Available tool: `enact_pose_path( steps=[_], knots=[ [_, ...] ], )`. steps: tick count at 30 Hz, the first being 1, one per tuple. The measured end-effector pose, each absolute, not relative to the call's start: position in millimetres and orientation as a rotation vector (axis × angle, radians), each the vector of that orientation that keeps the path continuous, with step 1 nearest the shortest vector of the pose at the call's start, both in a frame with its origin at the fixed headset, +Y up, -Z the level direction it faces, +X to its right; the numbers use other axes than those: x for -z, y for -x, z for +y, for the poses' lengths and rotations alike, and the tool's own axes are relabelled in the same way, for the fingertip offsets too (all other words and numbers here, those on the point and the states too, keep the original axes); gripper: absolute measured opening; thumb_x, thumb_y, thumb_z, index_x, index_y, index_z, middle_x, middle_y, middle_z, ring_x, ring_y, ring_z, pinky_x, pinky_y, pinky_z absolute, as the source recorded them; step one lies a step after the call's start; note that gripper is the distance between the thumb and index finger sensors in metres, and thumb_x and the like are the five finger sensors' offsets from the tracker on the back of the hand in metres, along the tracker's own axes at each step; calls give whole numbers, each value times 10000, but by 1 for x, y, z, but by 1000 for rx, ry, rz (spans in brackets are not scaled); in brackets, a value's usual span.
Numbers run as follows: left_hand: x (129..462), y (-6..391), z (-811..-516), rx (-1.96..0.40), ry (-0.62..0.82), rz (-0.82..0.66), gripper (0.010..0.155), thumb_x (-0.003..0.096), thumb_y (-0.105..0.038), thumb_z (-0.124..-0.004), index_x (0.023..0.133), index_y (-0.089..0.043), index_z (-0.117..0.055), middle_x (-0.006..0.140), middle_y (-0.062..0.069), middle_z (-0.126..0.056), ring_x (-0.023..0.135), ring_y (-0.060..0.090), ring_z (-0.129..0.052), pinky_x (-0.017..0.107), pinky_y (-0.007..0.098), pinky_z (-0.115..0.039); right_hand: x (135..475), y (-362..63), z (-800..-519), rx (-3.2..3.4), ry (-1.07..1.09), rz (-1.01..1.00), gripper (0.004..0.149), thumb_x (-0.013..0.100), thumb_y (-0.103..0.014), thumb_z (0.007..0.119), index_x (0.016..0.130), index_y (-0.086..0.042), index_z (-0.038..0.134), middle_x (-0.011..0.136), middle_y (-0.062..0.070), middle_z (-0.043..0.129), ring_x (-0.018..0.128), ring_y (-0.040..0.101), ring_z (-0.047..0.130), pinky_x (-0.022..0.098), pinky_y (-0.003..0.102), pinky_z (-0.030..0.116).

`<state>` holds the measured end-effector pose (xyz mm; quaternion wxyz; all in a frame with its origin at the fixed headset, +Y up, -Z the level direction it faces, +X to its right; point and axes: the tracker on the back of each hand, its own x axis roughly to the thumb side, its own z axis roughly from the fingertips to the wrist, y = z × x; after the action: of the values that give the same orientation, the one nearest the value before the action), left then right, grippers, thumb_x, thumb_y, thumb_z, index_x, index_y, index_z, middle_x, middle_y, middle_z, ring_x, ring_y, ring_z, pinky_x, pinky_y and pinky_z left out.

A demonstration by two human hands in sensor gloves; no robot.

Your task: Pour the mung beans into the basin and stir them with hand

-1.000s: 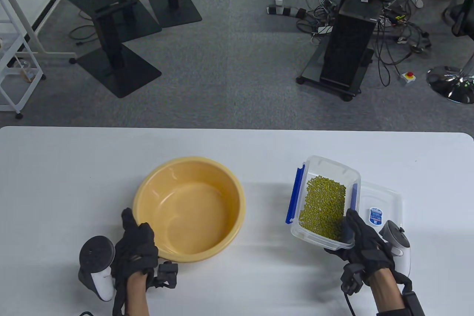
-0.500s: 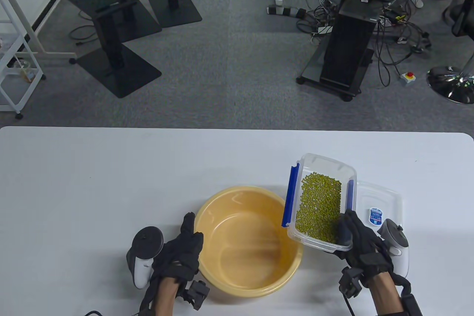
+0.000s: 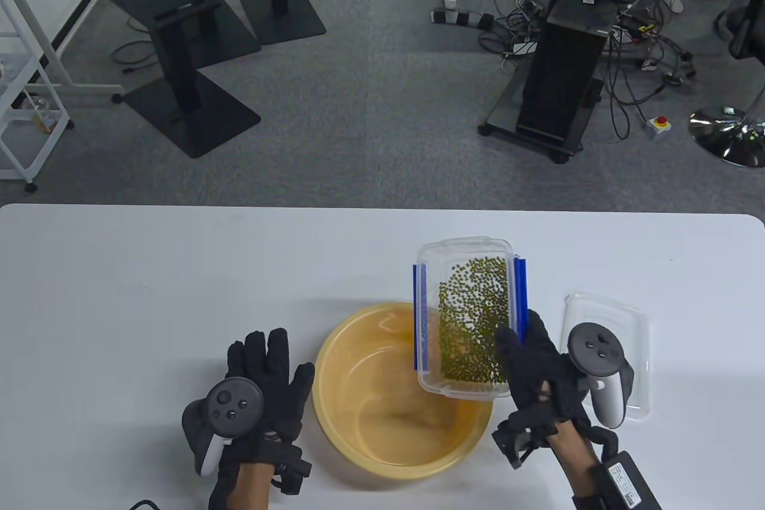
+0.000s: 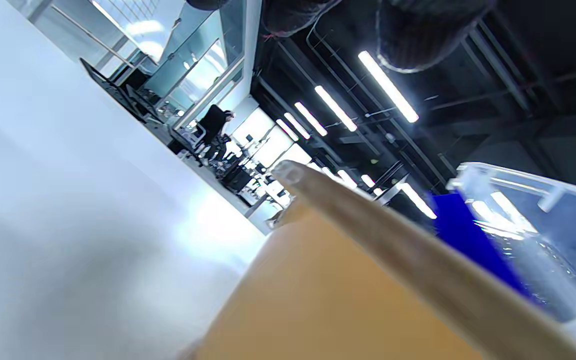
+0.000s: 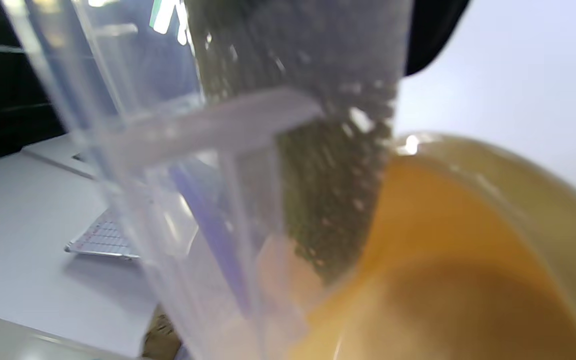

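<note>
Table view: a round, smooth, yellow plastic basin (image 3: pixel 382 414) sits on the matte white table (image 3: pixel 119 295) toward 6 o'clock, its inside bare of beans. A clear, rigid, rectangular plastic container (image 3: pixel 469 318) with blue side clips is held tilted above the basin's rim at the basin's 2 o'clock; small green mung beans (image 3: pixel 475 318) lie loosely spread inside it, and its near end overlaps the basin in the picture. The right hand (image 3: pixel 538 372), in a black fabric glove, grips the container's near right corner, thumb on one side and fingers wrapped behind; a grey tracker covers the back of the hand. The left hand (image 3: pixel 263 396) lies flat on the table just beside the basin at its 9 o'clock, fingers straight and slightly spread, holding nothing; whether it touches the basin wall cannot be told. A clear flat lid (image 3: pixel 621 330) lies at the container's 3 o'clock, partly covered by the right tracker. Left wrist view: the picture is tilted; the basin's (image 4: pixel 368 280) blurred rim crosses it diagonally, the container's (image 4: pixel 528 220) clear wall and blue clip are cut off at 3 o'clock, and only dark fingertips (image 4: pixel 418 35) show at 12 o'clock. Right wrist view: the container's (image 5: pixel 193 150) ribbed transparent wall fills the picture, motion-blurred, with mung beans (image 5: pixel 338 200) heaped against its lower side over the basin (image 5: pixel 468 260); the fingers are hidden.
</note>
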<state>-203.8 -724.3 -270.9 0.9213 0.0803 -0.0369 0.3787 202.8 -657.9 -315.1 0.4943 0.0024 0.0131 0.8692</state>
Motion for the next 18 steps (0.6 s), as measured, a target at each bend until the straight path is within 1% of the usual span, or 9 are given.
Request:
enact_pose_path(
  steps=[1,3,4,8,10,14,15,17,18],
  knots=[
    [271,204,-725,-776,-164,-77,746,576,-539,-641,1182,-168,-412,1179,300,-280,1031,581,-151,596,836,-237,315,-198,-654,-2174,-24,-18,997,298,-670,600,922,-28,162,867,244,402,726,389,644,501,518,647],
    [270,205,-724,-767,-155,-76,751,577,-549,-638,1184,-169,-411,1182,299,-280,1032,583,-144,591,841,-226,314,-178,-640,-2465,-120,-193,989,295,-672,590,923,-32,173,868,233,416,725,376,659,501,506,660],
    [270,206,-724,-770,-155,-75,757,577,-552,-636,1183,-166,-401,1181,301,-279,1032,584,-145,593,840,-227,312,-173,-638,-2517,-140,-235,989,292,-671,595,925,-39,174,871,227,415,730,372,656,507,505,657],
    [270,207,-723,-775,-155,-72,771,578,-557,-632,1179,-137,-394,1170,326,-285,1027,592,-152,592,838,-233,299,-139,-634,-2738,-314,-524,1004,267,-640,659,935,-76,166,900,194,399,769,364,600,559,515,595],
    [270,207,-724,-777,-151,-73,777,579,-559,-630,1180,-129,-390,1166,332,-284,1027,596,-129,591,838,-233,295,-131,-636,-2760,-392,-580,1017,255,-629,683,939,-93,154,925,160,379,809,345,565,596,513,570],
    [270,207,-725,-789,-140,-68,772,581,-555,-629,1180,-130,-391,1168,327,-278,1022,596,-124,585,840,-225,290,-122,-637,-2695,-510,-508,1031,208,-520,848,956,-148,243,957,105,415,875,312,546,667,545,518],
    [270,207,-725,-786,-138,-64,775,581,-556,-628,1180,-127,-389,1166,333,-276,1020,598,-122,583,840,-224,288,-121,-637,-2683,-524,-516,1044,179,-487,885,957,-167,267,962,90,429,885,305,543,682,552,497],
    [271,208,-727,-786,-123,-56,778,581,-557,-628,1179,-123,-384,1164,337,-270,1019,598,-118,583,840,-221,288,-121,-637,-2708,-560,-542,1048,159,-469,912,959,-189,295,965,68,453,892,290,558,693,556,492],
    [271,208,-728,-785,-119,-55,778,582,-556,-627,1178,-120,-383,1161,340,-269,1019,597,-118,582,840,-219,291,-124,-638,-2709,-547,-511,1051,146,-466,924,960,-197,315,966,58,476,897,281,576,692,561,499]
  ],
)
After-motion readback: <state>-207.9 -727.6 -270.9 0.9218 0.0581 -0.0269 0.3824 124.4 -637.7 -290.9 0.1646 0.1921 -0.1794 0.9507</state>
